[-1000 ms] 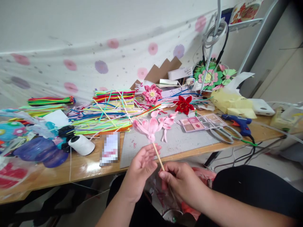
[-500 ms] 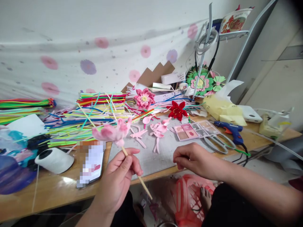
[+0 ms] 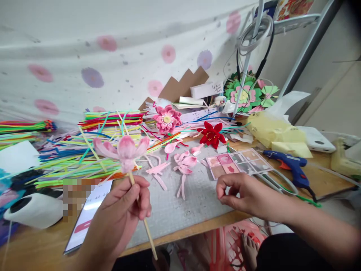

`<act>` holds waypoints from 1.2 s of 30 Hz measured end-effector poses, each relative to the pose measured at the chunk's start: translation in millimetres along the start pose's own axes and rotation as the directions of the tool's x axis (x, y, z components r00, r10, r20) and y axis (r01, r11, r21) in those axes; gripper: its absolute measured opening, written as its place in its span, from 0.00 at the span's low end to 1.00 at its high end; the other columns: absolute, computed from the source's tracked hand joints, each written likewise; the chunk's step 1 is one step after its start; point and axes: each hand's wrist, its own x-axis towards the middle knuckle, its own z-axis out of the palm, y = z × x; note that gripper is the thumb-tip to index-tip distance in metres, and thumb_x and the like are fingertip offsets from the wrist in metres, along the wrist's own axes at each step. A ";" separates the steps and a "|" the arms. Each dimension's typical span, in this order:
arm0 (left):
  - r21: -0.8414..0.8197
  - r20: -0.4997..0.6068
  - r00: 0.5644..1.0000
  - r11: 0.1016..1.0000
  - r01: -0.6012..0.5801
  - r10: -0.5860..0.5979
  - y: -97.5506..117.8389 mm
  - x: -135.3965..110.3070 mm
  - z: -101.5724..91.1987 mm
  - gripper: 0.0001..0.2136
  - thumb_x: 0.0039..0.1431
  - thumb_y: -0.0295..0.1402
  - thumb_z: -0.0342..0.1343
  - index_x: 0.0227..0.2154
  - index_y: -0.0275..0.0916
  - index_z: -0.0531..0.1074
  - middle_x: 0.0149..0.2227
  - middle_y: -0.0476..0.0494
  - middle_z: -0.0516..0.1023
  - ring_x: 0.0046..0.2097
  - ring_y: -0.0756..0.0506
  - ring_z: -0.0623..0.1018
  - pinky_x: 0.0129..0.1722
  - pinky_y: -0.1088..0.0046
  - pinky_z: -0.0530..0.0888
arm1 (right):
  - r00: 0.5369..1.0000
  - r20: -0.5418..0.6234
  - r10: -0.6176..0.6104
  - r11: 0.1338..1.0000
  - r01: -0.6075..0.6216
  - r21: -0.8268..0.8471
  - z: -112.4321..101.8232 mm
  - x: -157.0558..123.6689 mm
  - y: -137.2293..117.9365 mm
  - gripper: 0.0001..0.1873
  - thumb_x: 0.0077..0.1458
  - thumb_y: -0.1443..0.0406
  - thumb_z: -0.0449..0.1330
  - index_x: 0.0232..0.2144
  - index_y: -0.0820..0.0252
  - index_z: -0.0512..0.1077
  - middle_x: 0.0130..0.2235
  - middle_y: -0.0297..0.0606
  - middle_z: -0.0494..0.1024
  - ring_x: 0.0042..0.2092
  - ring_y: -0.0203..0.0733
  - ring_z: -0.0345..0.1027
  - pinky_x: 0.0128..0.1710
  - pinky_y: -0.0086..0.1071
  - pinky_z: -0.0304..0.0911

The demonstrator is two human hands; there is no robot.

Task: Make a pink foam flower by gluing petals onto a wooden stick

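Observation:
My left hand (image 3: 128,207) is closed round a thin wooden stick (image 3: 150,237), pinched between thumb and fingers. On the stick's upper end sits a pink fuzzy flower (image 3: 126,148) with its petals spread. My right hand (image 3: 239,192) hovers over the grey cutting mat (image 3: 169,214), fingers curled in and thumb against them; nothing shows between them. Just behind it lies a palette of pink powders (image 3: 232,163). Between my hands, a smaller pink flower with hanging stems (image 3: 184,165) and some pink fuzzy strips (image 3: 158,171) rest on the mat.
Heaps of coloured pipe cleaners (image 3: 81,150) cover the back left. A pink flower (image 3: 167,118) and a red flower (image 3: 212,134) lie at the back. At the right are a blue glue gun (image 3: 291,165) and scissors (image 3: 279,182). A thread cone (image 3: 35,210) and phone (image 3: 88,216) are left.
My left hand has moved left with the flower, which has turned so it stands more upright. The right hand stays curled over the mat, slightly farther right. The view has shifted.

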 end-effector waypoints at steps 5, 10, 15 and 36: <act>0.080 0.175 0.984 0.997 0.023 -0.036 6.2 16.9 16.1 0.06 0.58 0.34 0.52 0.30 0.39 0.72 0.19 0.51 0.69 0.18 0.54 0.66 0.22 0.77 0.66 | 1.000 -0.009 -0.001 0.988 0.002 0.151 -3.7 -0.1 -5.8 0.02 0.48 0.71 0.56 0.25 0.63 0.67 0.26 0.33 0.69 0.28 0.32 0.60 0.29 0.26 0.59; 0.081 0.224 0.974 0.997 0.013 -0.031 8.4 33.0 32.8 0.08 0.60 0.32 0.49 0.30 0.39 0.72 0.19 0.51 0.69 0.20 0.53 0.68 0.22 0.77 0.65 | 1.000 0.003 0.016 0.940 -0.016 0.341 -0.9 -1.7 -5.9 0.04 0.45 0.70 0.59 0.23 0.63 0.65 0.22 0.29 0.64 0.23 0.27 0.53 0.20 0.22 0.50; 0.051 0.333 0.943 0.999 0.004 -0.021 4.7 53.8 48.3 0.09 0.60 0.31 0.48 0.30 0.36 0.73 0.18 0.49 0.69 0.20 0.52 0.67 0.23 0.75 0.66 | 0.997 0.078 -0.001 0.842 -0.042 0.538 7.0 -4.7 -0.6 0.09 0.45 0.67 0.64 0.24 0.65 0.67 0.21 0.27 0.65 0.21 0.25 0.53 0.20 0.21 0.49; -0.125 0.365 0.931 0.990 0.070 -0.020 -29.1 74.2 27.5 0.08 0.58 0.31 0.52 0.34 0.33 0.74 0.17 0.50 0.68 0.19 0.53 0.66 0.22 0.77 0.66 | 0.997 0.072 -0.027 0.747 -0.027 0.664 33.3 0.3 -16.5 0.10 0.53 0.63 0.62 0.29 0.66 0.69 0.25 0.35 0.77 0.28 0.30 0.72 0.31 0.26 0.67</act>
